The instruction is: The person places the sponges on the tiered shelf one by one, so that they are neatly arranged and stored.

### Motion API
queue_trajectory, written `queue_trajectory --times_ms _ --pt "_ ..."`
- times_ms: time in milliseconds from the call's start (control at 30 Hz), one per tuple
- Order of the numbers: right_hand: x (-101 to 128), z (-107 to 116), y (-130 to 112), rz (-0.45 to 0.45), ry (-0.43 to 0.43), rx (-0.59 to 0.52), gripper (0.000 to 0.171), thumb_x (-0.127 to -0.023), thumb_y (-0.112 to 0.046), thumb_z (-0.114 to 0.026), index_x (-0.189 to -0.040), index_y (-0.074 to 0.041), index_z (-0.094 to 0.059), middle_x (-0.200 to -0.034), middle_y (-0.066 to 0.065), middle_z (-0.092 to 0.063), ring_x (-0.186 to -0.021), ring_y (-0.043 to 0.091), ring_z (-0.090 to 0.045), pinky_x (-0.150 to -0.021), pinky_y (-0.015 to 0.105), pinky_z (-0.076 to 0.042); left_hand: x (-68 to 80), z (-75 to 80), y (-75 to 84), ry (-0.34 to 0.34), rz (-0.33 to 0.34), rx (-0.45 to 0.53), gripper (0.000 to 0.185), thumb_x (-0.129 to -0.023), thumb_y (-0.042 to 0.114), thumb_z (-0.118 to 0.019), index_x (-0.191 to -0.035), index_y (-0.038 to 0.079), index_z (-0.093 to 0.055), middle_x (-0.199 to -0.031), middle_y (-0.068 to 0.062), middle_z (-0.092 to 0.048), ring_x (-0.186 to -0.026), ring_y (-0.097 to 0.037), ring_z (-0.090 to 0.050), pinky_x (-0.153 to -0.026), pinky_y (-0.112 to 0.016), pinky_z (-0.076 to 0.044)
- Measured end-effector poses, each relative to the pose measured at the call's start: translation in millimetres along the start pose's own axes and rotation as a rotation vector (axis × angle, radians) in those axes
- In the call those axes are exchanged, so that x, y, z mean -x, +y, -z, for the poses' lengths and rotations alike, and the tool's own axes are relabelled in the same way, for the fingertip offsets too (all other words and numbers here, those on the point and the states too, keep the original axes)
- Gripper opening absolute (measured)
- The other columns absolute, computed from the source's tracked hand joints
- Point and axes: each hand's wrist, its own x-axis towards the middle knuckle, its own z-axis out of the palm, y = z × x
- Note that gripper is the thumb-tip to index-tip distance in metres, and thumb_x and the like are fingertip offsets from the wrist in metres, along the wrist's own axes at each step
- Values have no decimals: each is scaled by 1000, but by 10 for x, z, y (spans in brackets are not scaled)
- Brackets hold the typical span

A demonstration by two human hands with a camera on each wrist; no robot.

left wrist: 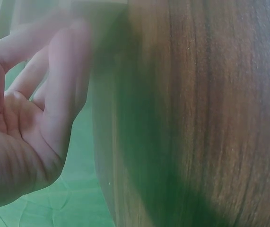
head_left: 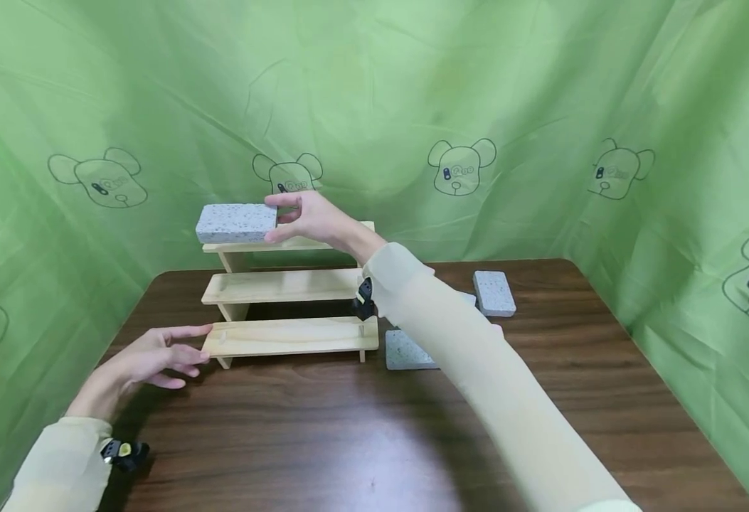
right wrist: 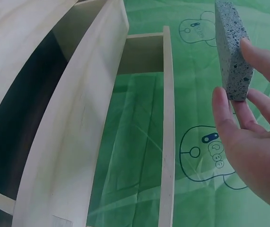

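Observation:
My right hand pinches one end of a grey speckled stone block between thumb and fingers. The block lies level over the left end of the top tier of a wooden three-step shelf; whether it touches the wood I cannot tell. In the right wrist view the block stands out from the hand, beside the shelf's planks. At the left end of the lowest plank, the fingertips of my left hand touch the wood, its fingers fairly straight. The left wrist view of that hand is blurred at the fingertips.
Right of the shelf, one grey block lies on the brown wooden table. Another is partly hidden by my right sleeve, which covers more pieces. A green curtain with bear drawings encloses the table's back and sides.

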Motion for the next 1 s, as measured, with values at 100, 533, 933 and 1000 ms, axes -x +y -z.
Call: queue_trajectory --times_ms 100,533,933,1000 --pt "-61 17 9 -12 -6 15 81 -79 -1 -86 -151 -11 -48 -152 0 -50 -131 18 -53 -100 20 -47 0 23 4 4 -2 0 76 -94 25 -75 -159 14 -35 -111 -11 -72 -93 -23 -69 -72 -45 -61" --pt "-127 198 194 -31 12 134 81 -82 -14 -87 -152 -12 -46 -154 -4 -48 -130 15 -53 -104 25 -46 -57 -19 125 -15 -8 -1 79 -95 23 -74 -159 8 -30 -111 -12 -74 -93 -26 -70 -70 -43 -62" --pt "-204 199 368 -41 -1 123 79 -84 -10 -85 -153 -8 -45 -150 3 -52 -124 18 -58 -104 27 -46 -28 5 74 -14 10 1 79 -95 23 -74 -159 7 -30 -111 -12 -74 -92 -26 -71 -69 -43 -62" --pt "-206 197 373 -36 8 126 80 -84 -10 -85 -153 -8 -44 -152 3 -50 -125 19 -57 -104 27 -46 -31 4 91 -13 0 -5 79 -95 23 -74 -159 7 -29 -113 -13 -74 -93 -26 -70 -70 -43 -62"
